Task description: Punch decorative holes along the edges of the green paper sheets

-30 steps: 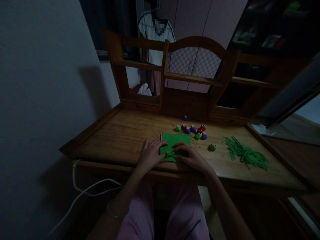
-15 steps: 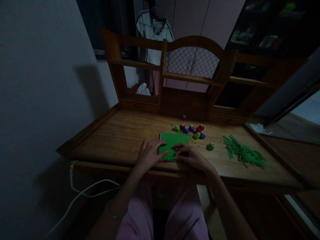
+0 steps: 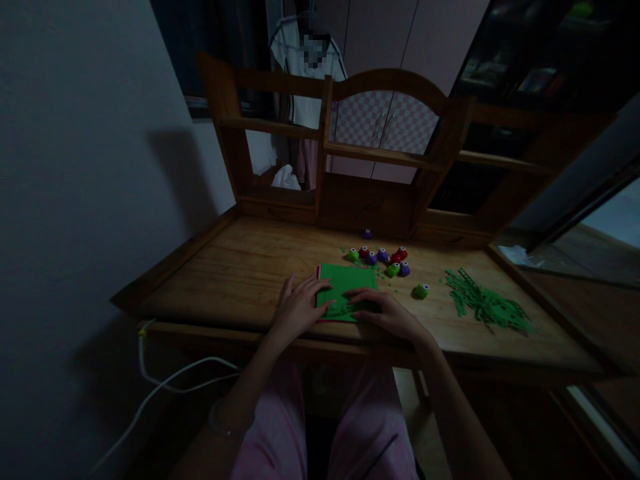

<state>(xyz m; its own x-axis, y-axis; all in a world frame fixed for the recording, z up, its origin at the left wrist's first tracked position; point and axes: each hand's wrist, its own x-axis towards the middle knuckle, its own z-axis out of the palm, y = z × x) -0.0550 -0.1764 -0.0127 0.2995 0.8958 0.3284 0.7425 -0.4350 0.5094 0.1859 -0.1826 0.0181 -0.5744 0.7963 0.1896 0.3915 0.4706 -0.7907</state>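
Both hands flat on the green sheet [image 3: 349, 283] near the desk [image 3: 240, 267] front edge: my left hand [image 3: 299, 307] spread over its left border, right hand [image 3: 387, 312] fingers extended, gripping nothing. Cut green strips [image 3: 487, 307] lie piled well to the right; sheet mostly whole, so much cutting left, I judge.

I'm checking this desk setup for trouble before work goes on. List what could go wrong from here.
1. The green sheet lies close to the desk's front edge under the left hand and right hand; a push might slide it off.
2. The loose green paper strips and tiny scraps could scatter if a sleeve or arm sweeps them.
3. The small round punches sit unguarded behind the sheet; a bump could send them rolling. The dim light makes small pieces easy to miss.
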